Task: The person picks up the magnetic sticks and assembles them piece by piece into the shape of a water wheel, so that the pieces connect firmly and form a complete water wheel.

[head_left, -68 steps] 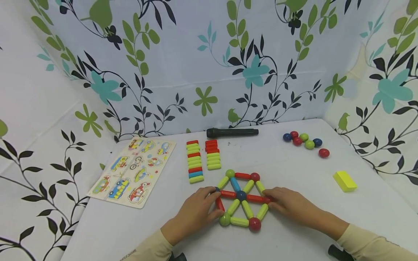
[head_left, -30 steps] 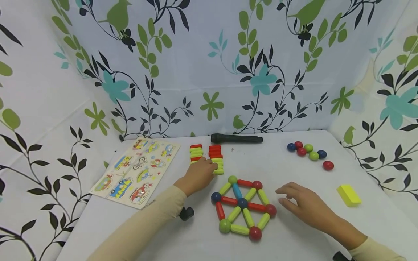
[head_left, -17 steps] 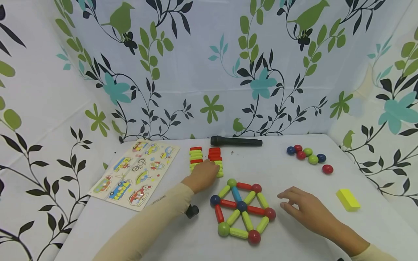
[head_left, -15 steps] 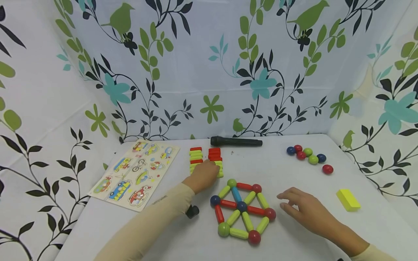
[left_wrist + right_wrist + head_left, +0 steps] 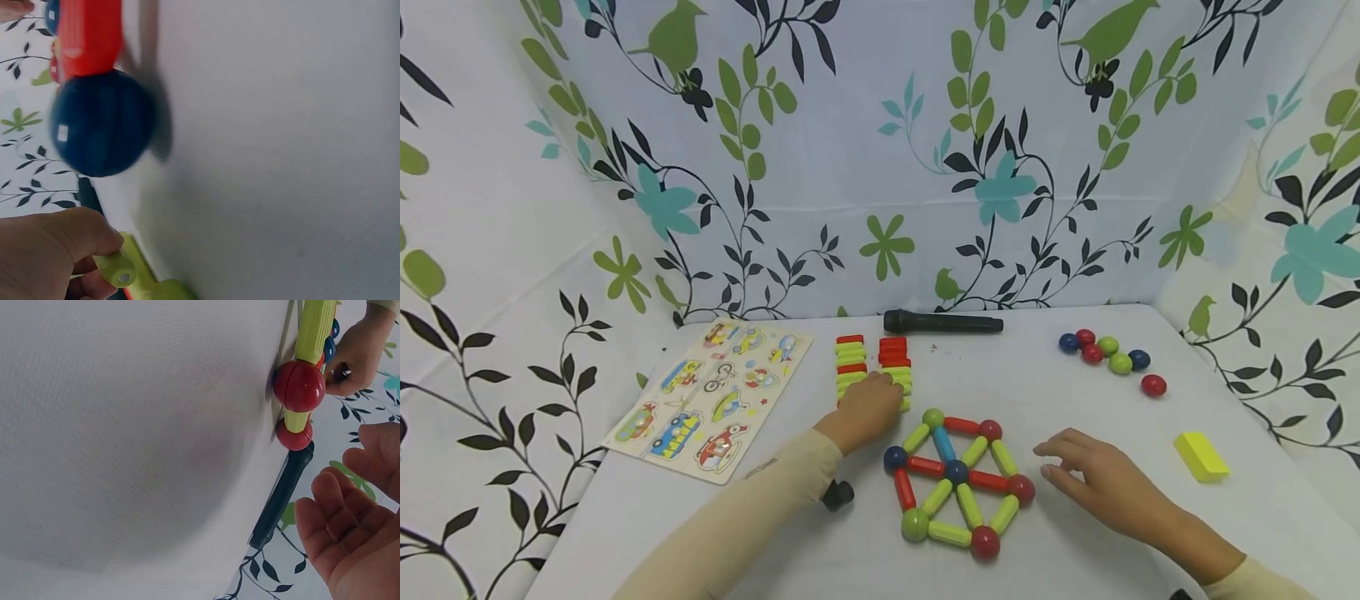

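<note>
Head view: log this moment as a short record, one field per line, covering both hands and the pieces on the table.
left hand: pinches a green stick at the near end of the stick rows
right hand: open, fingers relaxed, beside the wheel
stick-and-ball wheel: flat on the table, between the hands, not touched
loose balls: far right
yellow block: right edge
black flashlight: at the back
puzzle board: left

Head view looks forward-down over the whole table [image 5: 1075,533]. Both wrist views sit low and very close, seemingly rotated sideways; all three share the stick-and-ball wheel [image 5: 958,482] [image 5: 100,122] [image 5: 300,384].
</note>
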Available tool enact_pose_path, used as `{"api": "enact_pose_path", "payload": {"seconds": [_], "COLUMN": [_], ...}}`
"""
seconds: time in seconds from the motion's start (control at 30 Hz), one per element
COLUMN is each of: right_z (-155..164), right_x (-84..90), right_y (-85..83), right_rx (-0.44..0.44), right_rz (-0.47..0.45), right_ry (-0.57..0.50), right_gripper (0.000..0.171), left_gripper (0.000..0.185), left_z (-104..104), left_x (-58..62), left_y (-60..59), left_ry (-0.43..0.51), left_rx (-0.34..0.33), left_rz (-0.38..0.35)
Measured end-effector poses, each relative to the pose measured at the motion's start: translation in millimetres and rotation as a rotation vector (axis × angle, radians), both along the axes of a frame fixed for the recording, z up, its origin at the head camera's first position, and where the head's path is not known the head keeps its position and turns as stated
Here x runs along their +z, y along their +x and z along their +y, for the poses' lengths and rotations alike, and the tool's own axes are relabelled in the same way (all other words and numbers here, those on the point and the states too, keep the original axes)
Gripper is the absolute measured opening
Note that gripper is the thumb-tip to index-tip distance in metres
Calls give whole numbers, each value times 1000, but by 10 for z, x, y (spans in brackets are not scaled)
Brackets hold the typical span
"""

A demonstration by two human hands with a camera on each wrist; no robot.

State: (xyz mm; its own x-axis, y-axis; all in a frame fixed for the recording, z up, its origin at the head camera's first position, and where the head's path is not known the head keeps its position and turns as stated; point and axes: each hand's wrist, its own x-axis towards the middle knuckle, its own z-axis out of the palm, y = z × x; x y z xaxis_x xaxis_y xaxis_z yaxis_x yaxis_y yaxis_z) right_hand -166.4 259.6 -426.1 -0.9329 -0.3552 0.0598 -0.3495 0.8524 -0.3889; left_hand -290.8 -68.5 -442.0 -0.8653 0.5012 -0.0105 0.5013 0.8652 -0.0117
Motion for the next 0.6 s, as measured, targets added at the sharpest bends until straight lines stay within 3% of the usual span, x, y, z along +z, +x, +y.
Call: {"api": "enact_pose_path", "payload": {"seconds": [0.07,0.17,0.27,0.33,0.43,0.6], "right_z": [4,15,31,42,54,62], "right_x": [1,2,0,-10,-25,-34], "right_y": [-4,-7,-10,-16,-27,-29], "right_rx": [3,1,-2,-3,-1,-3], "right_rz": [1,5,9,13,19,18], "right_ry": [1,6,7,5,3,-1], "right_gripper": [28,28,28,28,27,26], "left_gripper": [30,27,22,20,19,20], "left_z": [-20,-41,-19,29,133,281], "left_x": [61,198,322,351,335,232], "left_y": [41,134,259,342,464,582], "left_ry": [61,259,491,583,593,501], "left_rx": [12,1,-69,-123,-181,-211], "left_rz": [18,-3,-120,-223,-329,-367]}}
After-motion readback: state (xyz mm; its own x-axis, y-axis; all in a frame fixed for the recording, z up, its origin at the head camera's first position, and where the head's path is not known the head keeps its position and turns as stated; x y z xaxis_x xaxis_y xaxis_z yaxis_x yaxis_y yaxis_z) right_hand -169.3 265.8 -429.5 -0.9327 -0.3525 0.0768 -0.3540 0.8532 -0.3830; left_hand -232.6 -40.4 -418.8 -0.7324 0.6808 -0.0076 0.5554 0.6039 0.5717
